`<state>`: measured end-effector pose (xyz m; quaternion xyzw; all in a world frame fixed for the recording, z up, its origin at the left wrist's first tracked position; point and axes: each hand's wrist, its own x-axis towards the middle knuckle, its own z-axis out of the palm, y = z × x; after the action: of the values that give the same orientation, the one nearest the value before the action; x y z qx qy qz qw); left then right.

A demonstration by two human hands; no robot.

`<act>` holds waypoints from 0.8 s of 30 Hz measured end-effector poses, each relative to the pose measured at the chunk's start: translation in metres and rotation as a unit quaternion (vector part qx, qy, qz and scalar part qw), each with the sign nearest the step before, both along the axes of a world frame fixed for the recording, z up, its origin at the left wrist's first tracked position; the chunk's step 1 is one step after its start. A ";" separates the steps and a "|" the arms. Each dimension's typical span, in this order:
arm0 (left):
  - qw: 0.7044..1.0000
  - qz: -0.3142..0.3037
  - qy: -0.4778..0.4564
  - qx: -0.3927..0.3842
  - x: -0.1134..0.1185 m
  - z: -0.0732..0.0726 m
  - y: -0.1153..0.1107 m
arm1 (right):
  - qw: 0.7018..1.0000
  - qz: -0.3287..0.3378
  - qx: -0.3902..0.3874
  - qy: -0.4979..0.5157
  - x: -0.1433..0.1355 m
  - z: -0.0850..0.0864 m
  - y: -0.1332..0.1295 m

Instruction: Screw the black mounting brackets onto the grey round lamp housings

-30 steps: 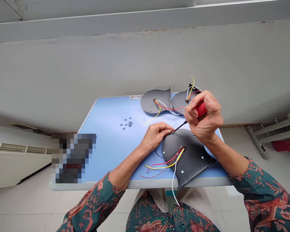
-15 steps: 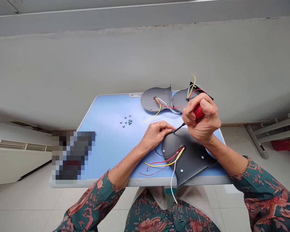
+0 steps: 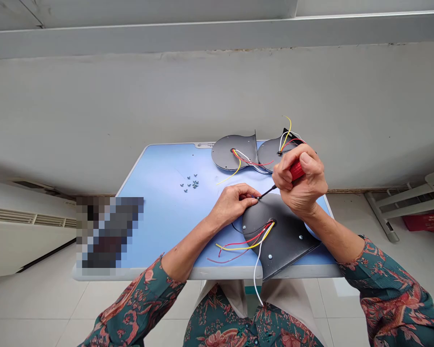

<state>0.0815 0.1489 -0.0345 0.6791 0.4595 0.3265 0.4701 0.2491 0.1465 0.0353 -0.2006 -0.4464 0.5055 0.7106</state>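
Observation:
My right hand point(image 3: 301, 180) is wrapped round the red handle of a screwdriver point(image 3: 268, 192), its dark shaft slanting down to the left. The tip meets a small screw point(image 3: 258, 198) at the upper left edge of a black metal housing point(image 3: 285, 226). Thumb and fingertips of my left hand point(image 3: 236, 200) pinch at that screw, closed beside the tip. Other screws sit in the housing's face. Red, yellow, white and black wires point(image 3: 251, 246) come out of its centre hole and trail left and over the table's front edge.
Two similar black housings point(image 3: 227, 149) with wires stand at the back of the blue table point(image 3: 159, 226). Several loose screws point(image 3: 193, 183) lie left of my left hand. A blurred dark object point(image 3: 112, 236) is at the table's left end. The wall rises directly behind.
The view has shifted slightly, so the scene sits a little lower. Both hands keep their hold, and the screwdriver tip stays at the same screw.

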 end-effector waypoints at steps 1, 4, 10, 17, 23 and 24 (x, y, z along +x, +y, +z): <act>1.000 0.003 -0.003 0.002 0.000 -0.001 0.000 | 1.000 -0.001 -0.001 -0.002 0.000 0.000 0.000; 1.000 0.011 -0.009 0.011 0.002 -0.002 0.000 | 1.000 -0.004 0.003 -0.004 -0.001 0.000 0.000; 1.000 0.014 0.001 0.002 0.002 0.002 -0.003 | 1.000 -0.002 0.027 0.008 -0.003 -0.001 -0.001; 0.999 0.028 0.013 -0.032 0.003 0.004 -0.005 | 1.000 -0.015 0.021 0.000 -0.005 -0.001 -0.001; 0.999 0.037 0.006 -0.019 0.005 -0.003 -0.003 | 1.000 -0.018 0.001 -0.025 -0.006 -0.002 0.001; 0.999 0.038 0.010 -0.013 0.005 -0.004 -0.003 | 1.000 -0.016 0.005 -0.026 -0.006 -0.001 0.001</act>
<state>0.0865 0.1462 -0.0386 0.6584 0.4935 0.3316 0.4616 0.2427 0.1471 0.0338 -0.2173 -0.4637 0.4868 0.7077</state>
